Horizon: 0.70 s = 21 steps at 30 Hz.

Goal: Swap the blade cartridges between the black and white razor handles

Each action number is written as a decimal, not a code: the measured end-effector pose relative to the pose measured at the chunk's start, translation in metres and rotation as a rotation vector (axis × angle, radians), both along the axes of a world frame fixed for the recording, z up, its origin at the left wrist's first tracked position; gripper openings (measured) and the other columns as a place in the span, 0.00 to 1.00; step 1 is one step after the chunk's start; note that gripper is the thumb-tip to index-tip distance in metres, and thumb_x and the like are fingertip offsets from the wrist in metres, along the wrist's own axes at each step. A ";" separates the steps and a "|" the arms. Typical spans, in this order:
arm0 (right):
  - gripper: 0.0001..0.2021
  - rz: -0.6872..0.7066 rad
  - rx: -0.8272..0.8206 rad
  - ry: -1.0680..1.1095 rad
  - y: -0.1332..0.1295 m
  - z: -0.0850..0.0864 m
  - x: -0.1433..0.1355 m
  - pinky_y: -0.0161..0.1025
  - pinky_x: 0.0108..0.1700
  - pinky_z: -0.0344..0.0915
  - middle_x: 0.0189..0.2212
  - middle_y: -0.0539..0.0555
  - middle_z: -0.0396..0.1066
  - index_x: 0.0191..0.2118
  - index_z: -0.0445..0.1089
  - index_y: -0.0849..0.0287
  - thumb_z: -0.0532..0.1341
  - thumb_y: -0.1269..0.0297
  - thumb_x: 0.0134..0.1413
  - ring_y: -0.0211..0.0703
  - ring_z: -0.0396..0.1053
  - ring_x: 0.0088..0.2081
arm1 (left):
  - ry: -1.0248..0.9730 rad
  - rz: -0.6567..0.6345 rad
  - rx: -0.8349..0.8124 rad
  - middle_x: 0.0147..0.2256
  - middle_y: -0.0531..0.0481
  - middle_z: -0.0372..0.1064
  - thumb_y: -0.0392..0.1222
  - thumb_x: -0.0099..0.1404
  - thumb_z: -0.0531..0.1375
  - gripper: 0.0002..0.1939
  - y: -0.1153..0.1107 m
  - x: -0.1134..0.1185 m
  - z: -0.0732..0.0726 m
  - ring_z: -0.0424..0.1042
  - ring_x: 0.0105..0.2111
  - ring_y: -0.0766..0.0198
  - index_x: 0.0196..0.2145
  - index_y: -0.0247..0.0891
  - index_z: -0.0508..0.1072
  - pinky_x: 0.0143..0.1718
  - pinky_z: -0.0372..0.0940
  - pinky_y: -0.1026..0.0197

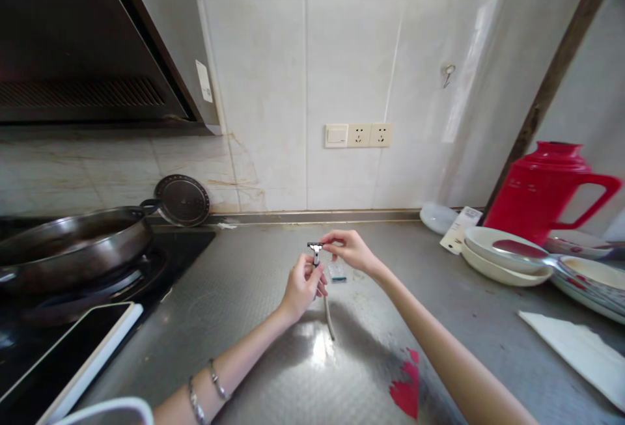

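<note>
A razor [316, 253] is held upright above the metal counter, its dark, flat head on top and its silver neck below. My left hand [303, 287] is closed around the razor below the neck. A thin, curved grey piece [329, 321] shows beneath that hand and looks like the lower handle. My right hand [352, 250] pinches at the right end of the razor's head with thumb and forefinger. Just behind and below the hands, a small clear plastic case [336, 274] with a green edge lies on the counter.
On the left, a pan [78, 243] sits on the black stove, with a phone [73, 360] in front. To the right are a red thermos jug [537, 191], stacked bowls [502, 269] and a white paper [579, 353]. A red patch [407, 389] lies near the front.
</note>
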State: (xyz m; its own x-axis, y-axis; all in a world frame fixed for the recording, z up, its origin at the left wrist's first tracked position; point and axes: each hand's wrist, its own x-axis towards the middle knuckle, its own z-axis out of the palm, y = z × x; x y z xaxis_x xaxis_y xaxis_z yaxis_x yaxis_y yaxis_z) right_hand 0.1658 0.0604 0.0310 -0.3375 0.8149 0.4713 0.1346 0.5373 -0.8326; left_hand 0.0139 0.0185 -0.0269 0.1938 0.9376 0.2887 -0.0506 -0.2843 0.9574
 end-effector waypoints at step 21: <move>0.08 -0.024 0.011 -0.068 -0.004 0.005 -0.001 0.33 0.25 0.65 0.28 0.51 0.71 0.32 0.72 0.63 0.61 0.64 0.46 0.33 0.65 0.22 | 0.001 0.066 0.017 0.19 0.59 0.64 0.52 0.60 0.55 0.14 -0.003 0.004 0.002 0.68 0.15 0.68 0.33 0.39 0.57 0.16 0.61 0.68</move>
State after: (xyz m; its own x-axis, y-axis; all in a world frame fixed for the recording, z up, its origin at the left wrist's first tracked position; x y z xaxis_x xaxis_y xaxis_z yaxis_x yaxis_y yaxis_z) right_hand 0.1645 0.0561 0.0359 -0.3496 0.8178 0.4571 0.2036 0.5426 -0.8150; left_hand 0.0183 0.0159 -0.0249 0.1314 0.9435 0.3042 -0.0306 -0.3029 0.9525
